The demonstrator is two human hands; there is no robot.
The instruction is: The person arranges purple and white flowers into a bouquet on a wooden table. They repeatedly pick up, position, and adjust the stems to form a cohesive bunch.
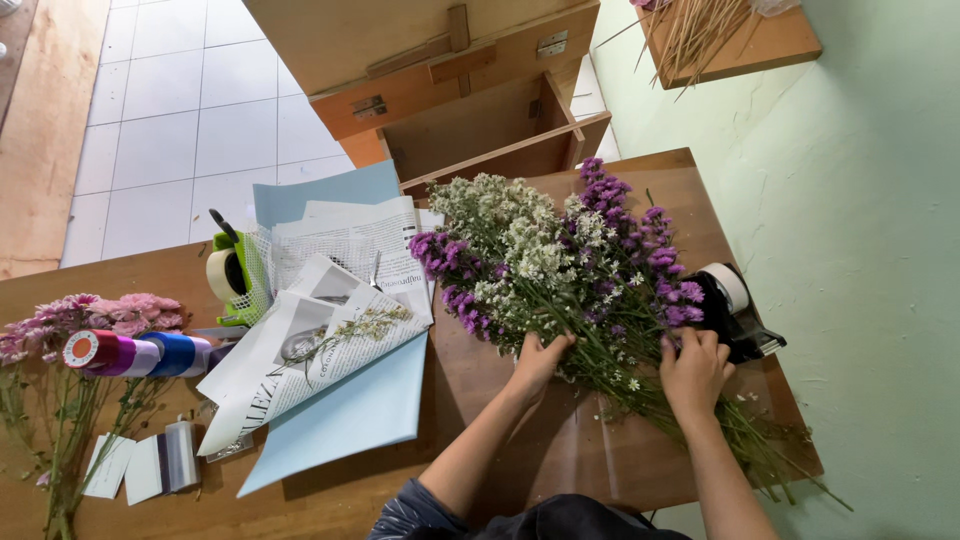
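Flowers [560, 260] lie beyond both hands [540, 360], stems gripped.

A loose bunch of flowers [560, 270] is lying flat on the right half of the bench, its heads pointing far and its thin green stems [700, 420] trailing near and to the right. Small white blooms are filling the middle, while purple sprays are sitting at the left edge and along the far right side.
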